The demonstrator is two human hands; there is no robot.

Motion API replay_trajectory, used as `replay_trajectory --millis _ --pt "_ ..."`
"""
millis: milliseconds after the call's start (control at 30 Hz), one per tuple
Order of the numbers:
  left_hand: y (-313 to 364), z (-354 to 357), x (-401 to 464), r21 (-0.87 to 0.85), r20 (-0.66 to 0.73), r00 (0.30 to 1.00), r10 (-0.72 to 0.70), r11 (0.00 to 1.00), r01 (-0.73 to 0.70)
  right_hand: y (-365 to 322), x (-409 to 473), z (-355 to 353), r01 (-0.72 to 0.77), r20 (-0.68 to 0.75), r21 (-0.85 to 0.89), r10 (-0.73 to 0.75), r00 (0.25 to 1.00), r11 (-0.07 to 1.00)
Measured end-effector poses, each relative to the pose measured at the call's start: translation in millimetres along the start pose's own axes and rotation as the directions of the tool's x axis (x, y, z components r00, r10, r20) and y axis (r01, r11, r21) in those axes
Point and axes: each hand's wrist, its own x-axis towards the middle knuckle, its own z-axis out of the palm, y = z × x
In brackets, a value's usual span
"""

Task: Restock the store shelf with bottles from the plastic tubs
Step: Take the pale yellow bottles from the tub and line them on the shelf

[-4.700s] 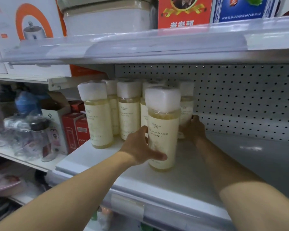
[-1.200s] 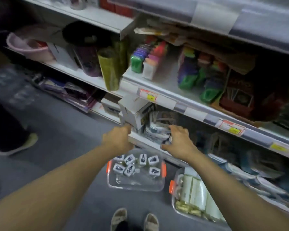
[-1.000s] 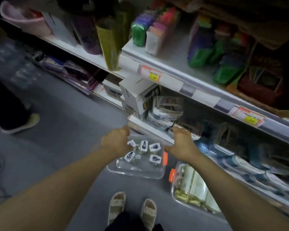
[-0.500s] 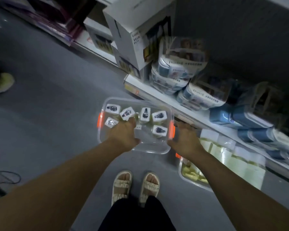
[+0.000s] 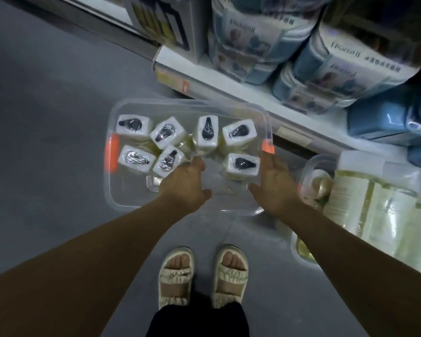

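Note:
A clear plastic tub (image 5: 131, 203) with orange handles stands on the grey floor and holds several upright bottles with white square caps. My left hand (image 5: 184, 186) reaches down into the tub beside one capped bottle (image 5: 168, 161), fingers extended and holding nothing. My right hand (image 5: 274, 184) hovers open over the tub's right side, next to another bottle (image 5: 242, 164). A second clear tub (image 5: 309, 166) at the right holds yellowish bottles (image 5: 365, 210) lying on their sides.
The bottom shelf edge (image 5: 219, 83) runs diagonally just behind the tubs, stacked with blue and white packaged containers (image 5: 338, 64) and a box (image 5: 165, 27). My sandalled feet (image 5: 202, 273) stand just in front of the tub. Grey floor (image 5: 46, 142) spreads to the left.
I have turned from the upper shelf down to the floor. Both hands have dropped lower over the tub, the left one now among the bottle caps.

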Motion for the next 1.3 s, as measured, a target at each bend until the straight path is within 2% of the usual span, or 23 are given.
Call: replay_trajectory --millis 133,267,433,500,567,667,833,1033,1300 --pt "-9.6 23.1 25.2 -0.016 -0.043 0.999 0.034 0.999 -0.034 9.1 30.3 29.0 0.088 -0.07 -0.131 -0.098 0.993 0.987" --pt "-16.7 37.6 41.5 -0.03 -0.039 0.998 0.048 0.998 -0.05 11.0 49.6 51.6 0.098 -0.107 -0.225 -0.124 0.986 0.969" --pt "-24.8 41.4 47.1 -0.08 -0.045 0.997 0.065 0.994 -0.068 14.2 64.1 56.8 0.126 -0.182 -0.222 -0.168 0.969 0.967" --pt "-26.5 38.1 45.2 -0.091 -0.042 0.997 0.068 0.993 -0.072 16.0 64.3 53.4 0.135 -0.193 -0.129 -0.158 0.968 0.982" --pt "-26.8 31.4 41.1 -0.108 -0.035 0.996 0.079 0.991 -0.082 14.0 55.7 40.6 0.142 -0.18 0.068 -0.128 0.975 0.987" --pt "-23.7 18.7 32.2 -0.125 -0.018 0.995 0.094 0.988 -0.095 10.9 40.1 9.2 0.124 -0.135 0.346 -0.081 0.987 0.93" --pt "-7.6 -6.0 12.5 -0.17 -0.021 0.993 0.12 0.978 -0.122 6.7 26.5 -49.0 0.031 -0.067 0.585 0.011 0.998 0.81" --pt "13.1 -42.8 -14.8 -0.183 -0.076 0.985 0.156 0.969 -0.168 -8.5 14.0 -117.5 -0.001 0.033 0.707 -0.031 0.999 0.708" --pt "20.5 -88.4 -41.9 -0.242 0.002 0.981 0.195 0.952 -0.189 -42.9 -1.5 -182.3 -0.032 0.135 0.845 -0.156 0.978 0.534"
